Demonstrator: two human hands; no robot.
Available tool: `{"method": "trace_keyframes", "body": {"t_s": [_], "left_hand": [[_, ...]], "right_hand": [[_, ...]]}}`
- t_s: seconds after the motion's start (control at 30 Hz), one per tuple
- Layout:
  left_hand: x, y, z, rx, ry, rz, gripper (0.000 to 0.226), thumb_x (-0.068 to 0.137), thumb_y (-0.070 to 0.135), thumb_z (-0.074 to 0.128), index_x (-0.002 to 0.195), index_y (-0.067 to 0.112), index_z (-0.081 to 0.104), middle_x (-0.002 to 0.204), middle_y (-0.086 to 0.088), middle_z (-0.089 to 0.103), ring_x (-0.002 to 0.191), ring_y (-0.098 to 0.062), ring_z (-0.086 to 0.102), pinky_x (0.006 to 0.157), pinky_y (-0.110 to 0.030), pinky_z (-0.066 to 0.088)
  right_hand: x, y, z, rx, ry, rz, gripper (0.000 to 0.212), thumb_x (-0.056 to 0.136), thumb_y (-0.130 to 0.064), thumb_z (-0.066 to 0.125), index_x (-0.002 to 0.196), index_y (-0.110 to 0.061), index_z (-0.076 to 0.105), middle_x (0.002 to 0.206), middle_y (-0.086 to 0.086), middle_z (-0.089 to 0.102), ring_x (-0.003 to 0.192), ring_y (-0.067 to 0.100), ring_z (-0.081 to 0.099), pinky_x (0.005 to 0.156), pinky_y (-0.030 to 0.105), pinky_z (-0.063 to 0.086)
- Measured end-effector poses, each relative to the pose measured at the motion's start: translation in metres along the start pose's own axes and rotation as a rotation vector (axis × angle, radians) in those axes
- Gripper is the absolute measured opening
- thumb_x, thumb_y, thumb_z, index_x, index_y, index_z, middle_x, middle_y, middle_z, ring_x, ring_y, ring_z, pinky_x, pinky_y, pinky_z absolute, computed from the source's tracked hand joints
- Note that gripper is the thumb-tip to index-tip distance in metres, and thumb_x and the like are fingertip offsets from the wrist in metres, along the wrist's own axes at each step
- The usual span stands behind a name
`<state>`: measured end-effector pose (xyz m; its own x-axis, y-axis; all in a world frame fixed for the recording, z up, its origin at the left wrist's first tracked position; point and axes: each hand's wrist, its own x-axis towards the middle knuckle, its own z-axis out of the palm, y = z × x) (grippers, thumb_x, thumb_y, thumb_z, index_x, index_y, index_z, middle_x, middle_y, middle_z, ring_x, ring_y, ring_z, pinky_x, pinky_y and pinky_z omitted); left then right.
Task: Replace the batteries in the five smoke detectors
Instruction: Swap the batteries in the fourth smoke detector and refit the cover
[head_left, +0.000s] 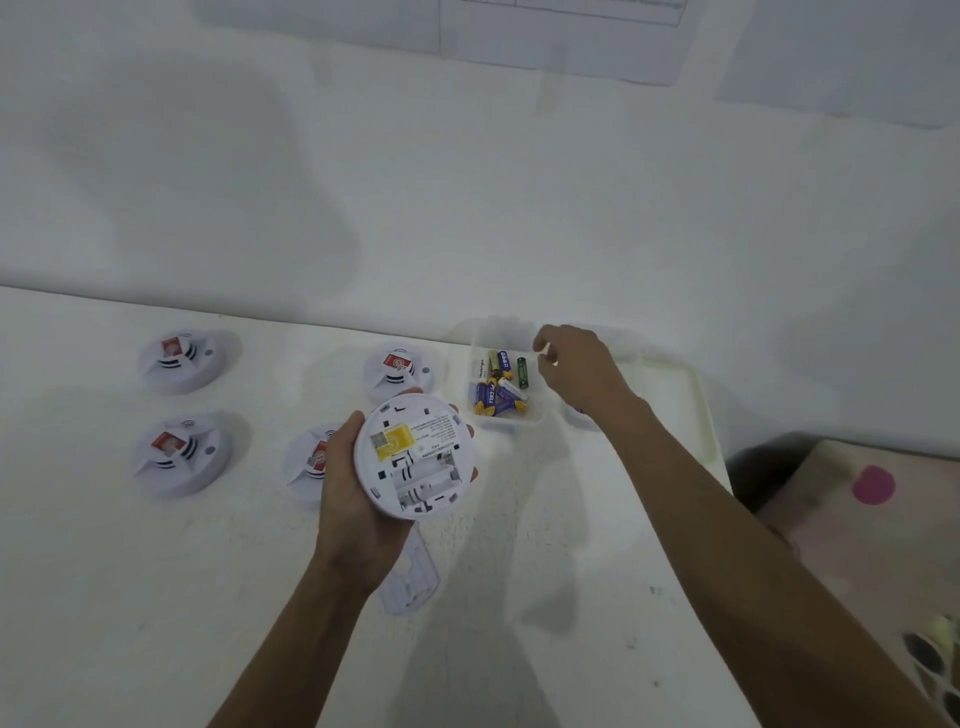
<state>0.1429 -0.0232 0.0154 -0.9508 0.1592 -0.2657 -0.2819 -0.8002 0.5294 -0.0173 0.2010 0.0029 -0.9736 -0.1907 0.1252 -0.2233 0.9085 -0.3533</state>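
Smoke detector (415, 457), turned back-up with its battery bay empty, is clasped round the rim by the left grip (348, 504) above the near counter (156, 571). The right grip (576, 371) hovers over the battery box (506, 422), far right, fingers curled; whether it holds a cell is unclear. Best to match each battery's polarity to the bay's springs.

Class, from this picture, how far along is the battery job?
Done: held detector is opened, battery bay looks empty, cover lies on table. In hand: left hand holds it, right hand reaches over battery tray. Left: fitting cells; four face-up detectors on the table, status unclear.
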Motion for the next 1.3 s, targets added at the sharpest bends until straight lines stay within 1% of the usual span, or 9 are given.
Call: {"method": "trace_keyframes", "body": {"t_s": [0.1, 0.2, 0.3, 0.4, 0.57, 0.73, 0.87, 1.03, 1.3], "left_hand": [[-0.002, 0.001, 0.0, 0.018, 0.03, 0.025, 0.06, 0.069, 0.055, 0.062, 0.118, 0.02, 0.068, 0.126, -0.015, 0.063, 0.116, -0.039, 0.059, 0.091, -0.058, 0.048], [-0.002, 0.002, -0.001, 0.0, 0.077, 0.029, 0.049, 0.094, 0.049, 0.034, 0.109, 0.023, 0.073, 0.121, -0.013, 0.066, 0.112, -0.036, 0.062, 0.093, -0.06, 0.044], [-0.002, 0.003, -0.003, 0.009, 0.079, 0.031, 0.053, 0.084, 0.055, 0.047, 0.119, 0.022, 0.067, 0.128, -0.014, 0.062, 0.121, -0.04, 0.054, 0.099, -0.063, 0.038], [-0.003, 0.004, -0.004, 0.007, 0.093, 0.027, 0.053, 0.092, 0.05, 0.035, 0.125, 0.018, 0.062, 0.13, -0.017, 0.06, 0.122, -0.041, 0.053, 0.103, -0.065, 0.034], [-0.003, 0.006, -0.012, 0.024, 0.1, 0.038, 0.058, 0.097, 0.049, 0.024, 0.135, 0.015, 0.051, 0.135, -0.02, 0.054, 0.126, -0.044, 0.048, 0.107, -0.069, 0.026], [-0.006, 0.008, -0.009, 0.012, 0.098, 0.039, 0.059, 0.099, 0.046, 0.02, 0.108, 0.022, 0.073, 0.125, -0.015, 0.064, 0.118, -0.041, 0.056, 0.096, -0.064, 0.039], [-0.007, 0.009, -0.008, 0.004, 0.109, 0.027, 0.058, 0.099, 0.047, 0.021, 0.108, 0.022, 0.073, 0.125, -0.015, 0.064, 0.121, -0.04, 0.055, 0.098, -0.063, 0.037], [-0.008, 0.008, -0.007, -0.002, 0.086, 0.024, 0.057, 0.099, 0.047, 0.022, 0.122, 0.017, 0.064, 0.13, -0.018, 0.06, 0.122, -0.04, 0.053, 0.099, -0.065, 0.036], [-0.011, 0.011, -0.01, -0.019, 0.091, 0.041, 0.056, 0.1, 0.043, 0.021, 0.119, 0.013, 0.066, 0.124, -0.019, 0.063, 0.112, -0.037, 0.062, 0.094, -0.064, 0.041]], "right_hand": [[0.003, -0.01, 0.013, -0.232, -0.054, -0.148, 0.02, 0.09, -0.011, 0.049, 0.105, -0.013, 0.063, 0.089, 0.007, 0.068, 0.092, 0.027, 0.051, 0.07, 0.032, 0.039], [0.002, -0.015, 0.026, -0.531, -0.186, -0.244, 0.009, 0.087, -0.018, 0.053, 0.091, -0.014, 0.061, 0.087, 0.003, 0.067, 0.093, 0.026, 0.047, 0.075, 0.033, 0.033], [0.002, -0.016, 0.035, -0.694, -0.263, -0.253, 0.02, 0.086, -0.028, 0.057, 0.074, -0.014, 0.048, 0.082, 0.002, 0.061, 0.096, 0.029, 0.047, 0.084, 0.039, 0.036], [0.005, -0.02, 0.038, -0.751, -0.271, -0.245, 0.027, 0.085, -0.039, 0.06, 0.075, -0.016, 0.05, 0.076, 0.0, 0.056, 0.097, 0.027, 0.047, 0.084, 0.039, 0.034], [0.011, -0.023, 0.045, -0.747, -0.305, -0.193, 0.018, 0.085, -0.032, 0.062, 0.081, -0.015, 0.056, 0.075, 0.001, 0.054, 0.1, 0.027, 0.048, 0.086, 0.039, 0.036], [0.012, -0.017, 0.046, -0.669, -0.229, -0.172, 0.019, 0.085, -0.026, 0.06, 0.095, -0.01, 0.061, 0.097, 0.007, 0.059, 0.098, 0.029, 0.048, 0.08, 0.035, 0.037], [0.013, -0.02, 0.026, -0.286, -0.147, -0.055, 0.025, 0.084, -0.024, 0.061, 0.101, -0.007, 0.054, 0.101, 0.011, 0.056, 0.1, 0.031, 0.048, 0.079, 0.036, 0.038], [0.005, -0.031, 0.01, 0.695, -0.038, 0.262, 0.018, 0.078, -0.005, 0.065, 0.085, -0.01, 0.049, 0.098, 0.006, 0.068, 0.08, 0.019, 0.063, 0.062, 0.026, 0.047], [-0.001, -0.04, 0.011, 1.378, 0.061, 0.488, 0.011, 0.083, -0.004, 0.065, 0.083, -0.011, 0.057, 0.086, 0.015, 0.065, 0.069, 0.024, 0.053, 0.06, 0.03, 0.045]]}}
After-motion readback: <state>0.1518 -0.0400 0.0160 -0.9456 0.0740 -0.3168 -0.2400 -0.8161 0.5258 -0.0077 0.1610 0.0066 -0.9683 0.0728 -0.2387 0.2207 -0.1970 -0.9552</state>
